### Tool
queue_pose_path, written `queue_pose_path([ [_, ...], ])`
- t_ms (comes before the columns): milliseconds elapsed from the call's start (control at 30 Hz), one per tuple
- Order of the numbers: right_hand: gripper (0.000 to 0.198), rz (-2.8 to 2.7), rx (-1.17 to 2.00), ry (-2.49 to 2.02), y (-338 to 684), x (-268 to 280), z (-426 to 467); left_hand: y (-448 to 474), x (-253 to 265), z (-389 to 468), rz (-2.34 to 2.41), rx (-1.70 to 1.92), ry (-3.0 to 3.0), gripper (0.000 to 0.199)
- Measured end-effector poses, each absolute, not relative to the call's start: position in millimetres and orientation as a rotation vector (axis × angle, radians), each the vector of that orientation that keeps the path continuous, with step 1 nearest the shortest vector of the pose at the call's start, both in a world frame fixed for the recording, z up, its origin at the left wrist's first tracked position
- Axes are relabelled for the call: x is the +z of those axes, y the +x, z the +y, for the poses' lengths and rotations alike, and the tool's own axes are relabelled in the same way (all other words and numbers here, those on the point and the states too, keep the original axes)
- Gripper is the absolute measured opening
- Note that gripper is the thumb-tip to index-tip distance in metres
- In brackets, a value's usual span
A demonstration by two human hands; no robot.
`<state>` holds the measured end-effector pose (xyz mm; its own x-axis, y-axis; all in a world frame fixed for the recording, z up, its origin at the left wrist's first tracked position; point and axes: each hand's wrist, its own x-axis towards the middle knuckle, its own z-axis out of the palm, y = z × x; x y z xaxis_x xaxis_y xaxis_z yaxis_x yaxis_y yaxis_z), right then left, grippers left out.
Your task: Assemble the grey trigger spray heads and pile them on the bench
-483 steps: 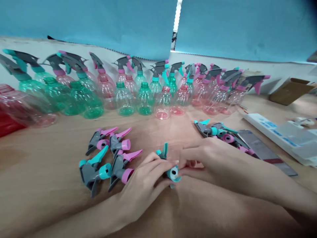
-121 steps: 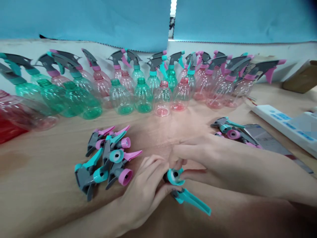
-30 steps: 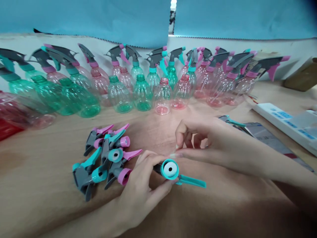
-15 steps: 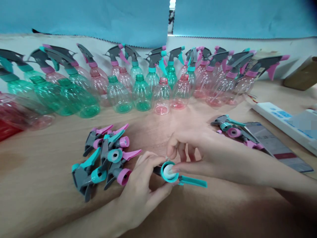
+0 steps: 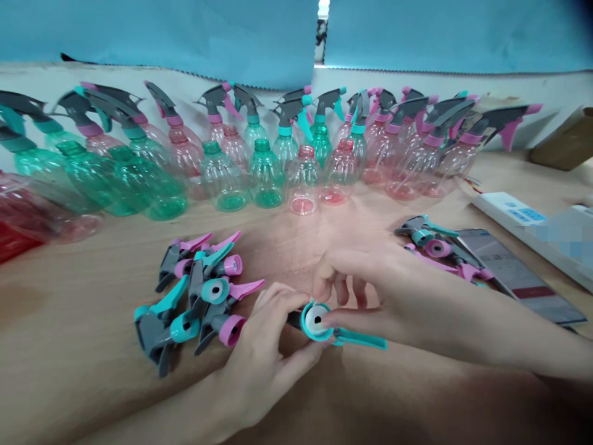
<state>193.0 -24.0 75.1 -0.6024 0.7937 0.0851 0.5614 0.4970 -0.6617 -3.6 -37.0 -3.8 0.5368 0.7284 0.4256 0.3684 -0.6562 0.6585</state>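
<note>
Left hand: the left hand, lower centre of the frame, has its thumb and fingers clamped on a spray head.
Held spray head: centre of the frame, slightly low; its teal collar faces the camera, a white disc with a dark hole sits inside, and the trigger points right.
Right hand: the right hand is right of centre, fingers curled, thumb and forefinger apart; the thumb tip is at the disc, the forefinger tip at the collar's upper rim. Whether they pinch anything, I cannot tell.
Left pile: loose pink and teal sprayer tops lie left of centre, some overlapping.
Right pile: more trigger tops, right of centre, beside a phone.
Bottles: green and pink bottles stand across the upper half; several front ones have open necks, many behind carry sprayers.
Far right: a white strip with blue markings.
</note>
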Motion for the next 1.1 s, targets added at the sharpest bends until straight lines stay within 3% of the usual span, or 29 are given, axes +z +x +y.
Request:
queue_pose_path([
  [167,0.008,-2.367,0.885,-1.092,194.5,73.1,-23.5,-4.2,-5.4,-37.0,0.894,0.951,2.268,0.029],
  [400,0.008,-2.439,0.659,-1.096,194.8,77.2,-27.0,-5.9,-4.4,-37.8,0.905,0.936,2.280,0.030],
  [1100,0.010,-2.582,0.763,-1.059,199.4,79.1,-33.2,-4.8,1.6,-34.2,0.809,0.973,2.382,0.020],
])
